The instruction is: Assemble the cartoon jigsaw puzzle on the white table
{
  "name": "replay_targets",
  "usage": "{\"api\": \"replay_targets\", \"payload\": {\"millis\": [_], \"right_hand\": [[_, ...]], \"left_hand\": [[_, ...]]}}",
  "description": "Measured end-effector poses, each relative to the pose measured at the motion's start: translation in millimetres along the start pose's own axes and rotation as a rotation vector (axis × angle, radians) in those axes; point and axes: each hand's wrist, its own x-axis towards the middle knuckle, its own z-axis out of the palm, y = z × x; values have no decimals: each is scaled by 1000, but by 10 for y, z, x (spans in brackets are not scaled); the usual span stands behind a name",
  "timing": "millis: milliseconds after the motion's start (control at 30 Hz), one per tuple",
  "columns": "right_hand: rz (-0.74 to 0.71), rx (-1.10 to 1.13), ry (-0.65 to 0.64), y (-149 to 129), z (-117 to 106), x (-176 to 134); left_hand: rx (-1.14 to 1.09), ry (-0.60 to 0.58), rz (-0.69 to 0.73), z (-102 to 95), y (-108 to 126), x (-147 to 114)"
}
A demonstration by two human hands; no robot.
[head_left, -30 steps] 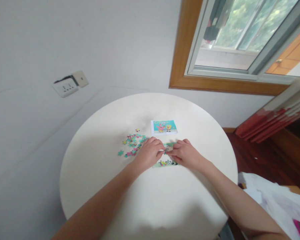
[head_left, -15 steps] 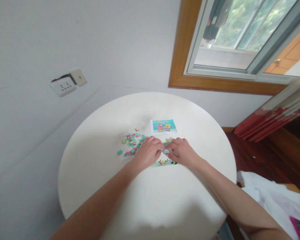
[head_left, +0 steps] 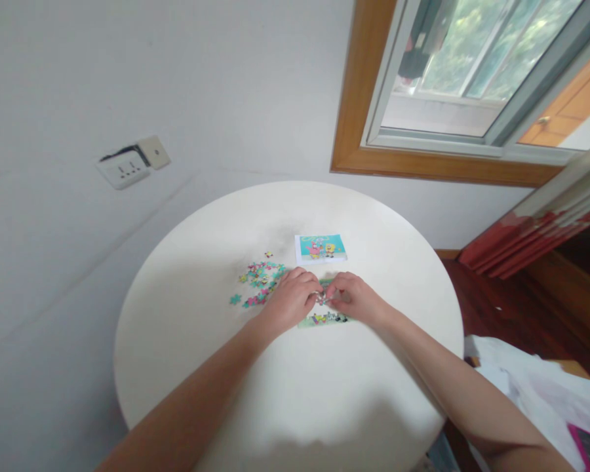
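Note:
My left hand (head_left: pixel 291 299) and my right hand (head_left: pixel 356 298) meet over the middle of the round table. Between their fingertips is a small puzzle piece (head_left: pixel 321 299), pinched from both sides; its picture is too small to make out. Beneath the hands lies a greenish puzzle sheet (head_left: pixel 305 322), with a row of colourful little figures (head_left: pixel 327 318) along its near edge. My hands hide much of its upper part. Beside my left hand is a loose pile of puzzle pieces (head_left: pixel 263 276) in teal, pink and yellow.
A cartoon picture card (head_left: pixel 322 248) lies beyond the hands. One stray piece (head_left: pixel 269 254) sits above the pile, and a teal piece (head_left: pixel 235 299) left of it. The white table (head_left: pixel 187 262) stands near a wall with a socket (head_left: pixel 125 168) and a wood-framed window (head_left: pixel 354 159).
My right hand's fingers have curled in slightly and drawn a little left. The puzzle piece between the fingertips has turned and shows less teal. My left hand is almost still.

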Motion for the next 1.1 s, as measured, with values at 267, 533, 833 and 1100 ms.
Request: {"api": "replay_targets", "payload": {"millis": [267,533,833,1100], "right_hand": [[222,360,-90,-39,-37,-23],[199,355,-143,-17,-106,-28],[67,232,-147,66,-21,0],[3,96,-73,111,12,-9]], "left_hand": [[-1,2,5,5,-7,5],[-16,18,4,3,-11,-4],[-25,-3,23,-43,-1,-5],[-24,-56,11,-74,-6,-34]]}}
